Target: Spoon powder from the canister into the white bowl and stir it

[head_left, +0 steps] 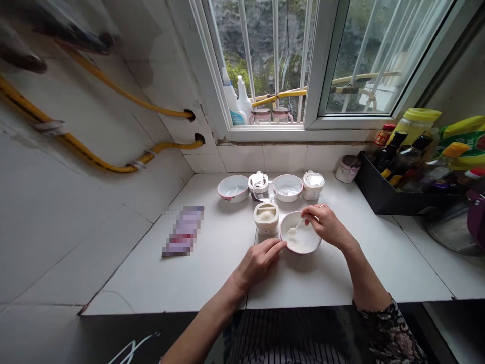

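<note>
Pinched in my right hand (320, 221) is a small white spoon (295, 227), its tip down inside a white bowl (319, 246) with a pinkish rim. Some whitish contents lie in that bowl, but I cannot tell what they are. My left hand (261, 258) rests on the counter with fingers stretched out, fingertips touching the bowl's left rim; its thumb is hidden. Close behind the left hand stands a white seasoning jar (266, 228) with its lid up and white grains showing inside.
Behind are a bowl (223, 194) with a spoon, another jar (258, 182), a second bowl (288, 198) and a closed jar (313, 187). A blurred purple packet (184, 232) lies left. A black box (379, 197) of bottles stands right, beside a lidded jar (347, 171).
</note>
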Demonstrator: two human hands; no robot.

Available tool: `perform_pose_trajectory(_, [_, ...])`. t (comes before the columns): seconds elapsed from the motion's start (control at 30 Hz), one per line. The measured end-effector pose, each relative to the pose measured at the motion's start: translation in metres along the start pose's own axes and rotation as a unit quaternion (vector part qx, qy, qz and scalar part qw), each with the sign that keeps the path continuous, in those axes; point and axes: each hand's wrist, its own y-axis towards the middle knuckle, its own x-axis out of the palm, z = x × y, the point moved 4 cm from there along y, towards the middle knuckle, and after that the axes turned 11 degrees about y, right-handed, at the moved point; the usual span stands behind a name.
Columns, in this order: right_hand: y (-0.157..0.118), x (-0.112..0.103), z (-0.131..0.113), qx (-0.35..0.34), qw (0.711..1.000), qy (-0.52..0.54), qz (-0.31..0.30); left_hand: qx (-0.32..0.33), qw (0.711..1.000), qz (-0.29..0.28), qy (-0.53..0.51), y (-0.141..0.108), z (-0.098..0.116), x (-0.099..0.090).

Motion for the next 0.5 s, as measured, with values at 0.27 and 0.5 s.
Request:
perform_pose_trajectory(0.27, [0.001,0.010,0.002,0.086,0.991,0.103,-0.011,0.003,1.000,0.005,0.002,0.000,0.000,0.000])
perform_pose_trajectory(0.5, [0.000,-0.007,0.016,0.186,0.953,0.229,0.065,0.004,1.000,0.011,0.002,0.001,0.001,-0.001])
